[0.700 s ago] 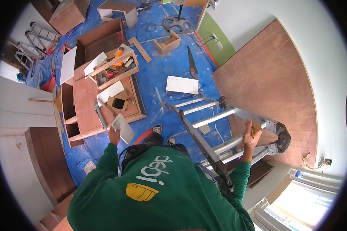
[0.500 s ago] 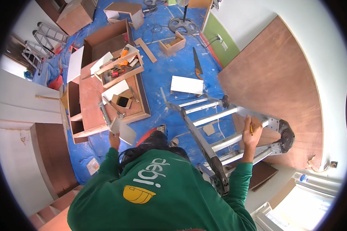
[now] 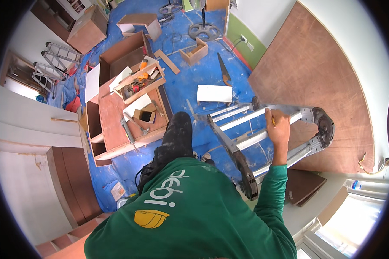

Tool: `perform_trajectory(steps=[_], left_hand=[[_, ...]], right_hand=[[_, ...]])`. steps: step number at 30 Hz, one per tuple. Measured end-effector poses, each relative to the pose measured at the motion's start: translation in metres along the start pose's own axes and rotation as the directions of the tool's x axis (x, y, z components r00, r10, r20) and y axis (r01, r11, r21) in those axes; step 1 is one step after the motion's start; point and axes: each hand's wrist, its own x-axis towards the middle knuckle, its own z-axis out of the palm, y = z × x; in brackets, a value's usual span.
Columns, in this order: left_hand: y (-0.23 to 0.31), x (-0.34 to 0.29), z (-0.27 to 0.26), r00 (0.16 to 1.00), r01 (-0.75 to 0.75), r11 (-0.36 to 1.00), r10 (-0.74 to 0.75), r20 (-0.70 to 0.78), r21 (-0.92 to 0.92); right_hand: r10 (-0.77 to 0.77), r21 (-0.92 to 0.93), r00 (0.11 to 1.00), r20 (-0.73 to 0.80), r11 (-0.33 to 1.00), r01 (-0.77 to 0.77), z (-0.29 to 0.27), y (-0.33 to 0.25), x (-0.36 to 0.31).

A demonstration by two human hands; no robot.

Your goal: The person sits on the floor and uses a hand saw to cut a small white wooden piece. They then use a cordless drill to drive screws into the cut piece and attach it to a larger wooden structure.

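Bent around a yellow pencil [image 3: 273, 122], the fingers of the right hand [image 3: 280, 128] are closed, right of the middle of the frame. That hand overlaps the metal ladder [image 3: 251, 140]; whether it touches the ladder cannot be told. Out of sight is the left hand, so its grip cannot be told either.

Behind the ladder, a large brown board [image 3: 320, 73] leans on the wall at the right. Just above the ladder's far end sits a white board [image 3: 214, 93], with a handsaw [image 3: 224, 70] lying near it on the blue sheet [image 3: 177, 84].

Left of the middle, a wooden cabinet [image 3: 113, 100] lies on the sheet, with open compartments along its left side that look dark inside. On it rests an open wooden tray [image 3: 148, 91] holding an orange drill [image 3: 142, 71], a red tool [image 3: 135, 88] and smaller pieces too jumbled to tell apart. Below the tray stands a small cardboard box [image 3: 138, 113], open-topped, its inside too dark to read. Beside it lies a grey caulking gun [image 3: 127, 131].

Farther up, near the top centre, is a small open wooden box [image 3: 197, 56]; its contents are too small to make out.
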Motion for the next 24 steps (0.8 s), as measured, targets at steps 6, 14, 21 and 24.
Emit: perform_trajectory(steps=[6, 14, 21, 24], left_hand=[[0.012, 0.023, -0.015, 0.998, -0.055, 0.998, 0.054, 0.020, 0.043], [0.043, 0.105, -0.036, 0.994, -0.097, 0.986, 0.088, 0.072, 0.137], [0.077, 0.252, -0.039, 0.991, -0.130, 0.983, 0.125, 0.045, 0.129], [0.099, 0.314, -0.061, 0.993, -0.119, 0.988, 0.120, -0.003, 0.102]], right_hand=[[0.027, -0.042, 0.998, 0.051, 0.999, -0.025, 0.003, -0.003, 0.003], [0.077, -0.134, 0.988, 0.136, 0.989, -0.059, 0.000, -0.010, 0.011], [0.408, -0.528, 0.740, 0.535, 0.845, -0.084, 0.010, -0.010, 0.024], [0.366, -0.531, 0.702, 0.611, 0.847, 0.021, 0.011, -0.025, 0.036]])
